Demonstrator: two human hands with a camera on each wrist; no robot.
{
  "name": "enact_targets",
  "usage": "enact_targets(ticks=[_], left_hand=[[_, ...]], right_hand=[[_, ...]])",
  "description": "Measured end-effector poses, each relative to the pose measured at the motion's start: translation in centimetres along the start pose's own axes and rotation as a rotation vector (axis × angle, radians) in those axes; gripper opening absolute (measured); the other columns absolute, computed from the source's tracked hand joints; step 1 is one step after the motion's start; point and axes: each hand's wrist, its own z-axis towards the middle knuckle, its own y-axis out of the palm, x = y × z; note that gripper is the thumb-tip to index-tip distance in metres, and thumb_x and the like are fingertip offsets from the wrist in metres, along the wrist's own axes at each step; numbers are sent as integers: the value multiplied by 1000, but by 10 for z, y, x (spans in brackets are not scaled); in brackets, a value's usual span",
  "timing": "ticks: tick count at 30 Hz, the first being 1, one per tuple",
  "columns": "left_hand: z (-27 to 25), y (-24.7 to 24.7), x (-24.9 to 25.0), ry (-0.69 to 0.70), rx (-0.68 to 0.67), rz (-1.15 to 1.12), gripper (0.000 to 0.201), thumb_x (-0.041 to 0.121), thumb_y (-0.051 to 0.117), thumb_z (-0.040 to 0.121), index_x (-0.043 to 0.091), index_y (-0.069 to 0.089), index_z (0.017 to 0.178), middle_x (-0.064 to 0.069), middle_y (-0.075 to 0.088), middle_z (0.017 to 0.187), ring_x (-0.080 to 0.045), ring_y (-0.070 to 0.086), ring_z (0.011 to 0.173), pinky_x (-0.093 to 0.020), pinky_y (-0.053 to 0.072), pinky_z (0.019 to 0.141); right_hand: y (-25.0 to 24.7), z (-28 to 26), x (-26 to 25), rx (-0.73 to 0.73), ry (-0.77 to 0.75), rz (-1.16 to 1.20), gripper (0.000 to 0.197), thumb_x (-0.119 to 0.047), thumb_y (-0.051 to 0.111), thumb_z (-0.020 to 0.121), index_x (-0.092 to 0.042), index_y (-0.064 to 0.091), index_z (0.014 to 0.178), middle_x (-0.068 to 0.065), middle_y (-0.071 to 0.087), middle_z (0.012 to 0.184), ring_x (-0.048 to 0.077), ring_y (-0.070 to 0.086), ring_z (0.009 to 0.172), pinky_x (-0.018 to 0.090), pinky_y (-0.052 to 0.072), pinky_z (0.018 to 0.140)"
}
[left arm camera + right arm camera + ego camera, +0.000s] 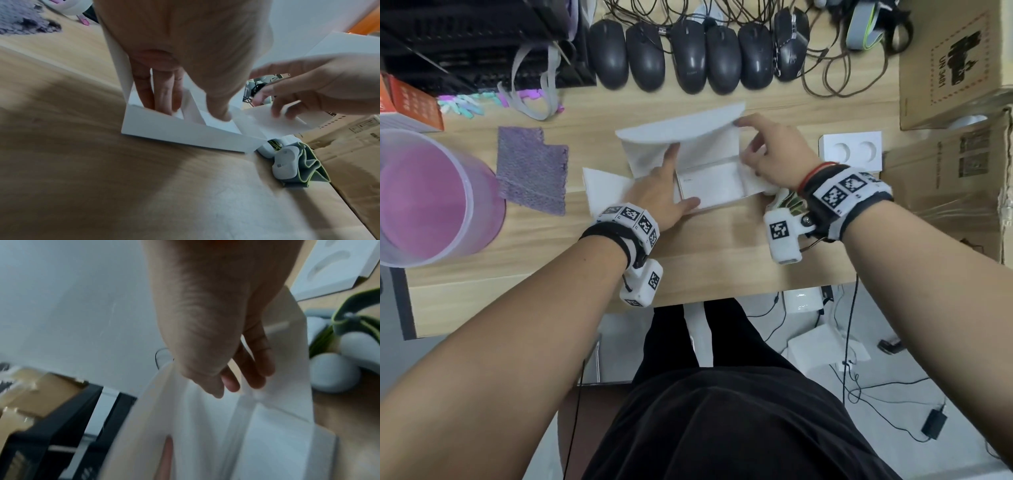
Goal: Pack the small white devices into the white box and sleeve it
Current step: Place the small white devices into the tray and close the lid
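The white box (709, 185) lies open mid-table with its lid (681, 128) raised at the far side. My left hand (666, 185) reaches in, and its straight fingers (162, 97) press down into the left compartment of the box (185, 136). My right hand (767, 150) is at the box's right end. One fingertip touches the lid's corner while the other fingers (277, 112) rest on a white side flap (273, 125). The small white devices (284, 164), on a grey-green strap, lie on the table just right of the box, seen as rounded white devices (333, 374) beside the flap.
A white insert tray (851, 150) with two round recesses lies right of the box, and cardboard boxes (955, 68) stand beyond it. Several black mice (688, 54) line the far edge. A purple cloth (532, 169) and a pink tub (424, 198) sit left. A white sheet (602, 186) lies under my left wrist.
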Motion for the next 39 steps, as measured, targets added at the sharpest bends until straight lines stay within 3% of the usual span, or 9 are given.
enact_targets(ticks=[3,7,13,20,26,30,32,36,39], left_hand=[[5,2,1,-33,-1,15,116,48,73,85,44,-22,152,-11,60,101,-32,63,80,-44,54,80],[12,3,3,-84,-43,54,118,52,80,77,46,-10,154,-10,59,116,-35,63,97,-46,52,88],[19,3,3,-103,-58,88,118,56,81,73,44,-3,156,-11,54,129,-37,59,111,-47,50,94],[19,5,5,-123,-69,107,119,57,80,74,46,-5,156,-11,52,129,-37,58,112,-47,50,94],[18,5,6,-119,-59,118,119,58,80,73,46,-6,155,-9,53,124,-36,59,109,-49,52,91],[18,9,3,-106,-25,100,116,55,79,74,41,0,157,-9,55,121,-34,60,109,-50,52,93],[15,8,1,-67,35,51,95,49,77,74,31,25,152,-8,59,117,-34,61,107,-46,52,91],[15,13,-1,-121,13,144,65,58,76,74,12,57,117,-4,65,102,-26,63,94,-36,53,82],[19,18,-8,-167,-20,103,68,75,66,66,19,61,104,4,67,100,-18,64,90,-29,48,75]], right_hand=[[-22,0,19,103,91,123,25,-19,59,91,-22,65,115,-3,66,80,16,63,60,30,52,63],[-42,2,68,353,344,-44,18,-15,52,85,-17,68,92,-1,67,89,24,65,88,34,52,83],[-35,-15,124,285,795,-243,45,-34,56,91,-6,51,126,21,50,133,39,50,124,44,44,102],[-37,-15,116,342,715,-151,26,-37,62,89,-15,62,104,17,63,117,39,59,110,36,47,90],[-70,-2,8,535,269,33,19,-33,65,77,-20,59,91,-2,64,87,16,59,80,26,47,72],[-41,-6,-93,229,38,614,11,-5,63,82,-13,57,85,2,65,76,16,64,63,30,58,61],[-16,-8,-124,53,22,897,15,7,62,82,-6,55,82,6,62,62,19,56,49,28,50,47],[28,-7,-130,-58,170,1007,15,8,62,83,-6,56,81,6,58,59,18,50,48,26,46,48],[49,-10,-114,-87,265,1003,12,3,64,83,-8,58,82,7,58,64,19,51,54,31,48,56]])
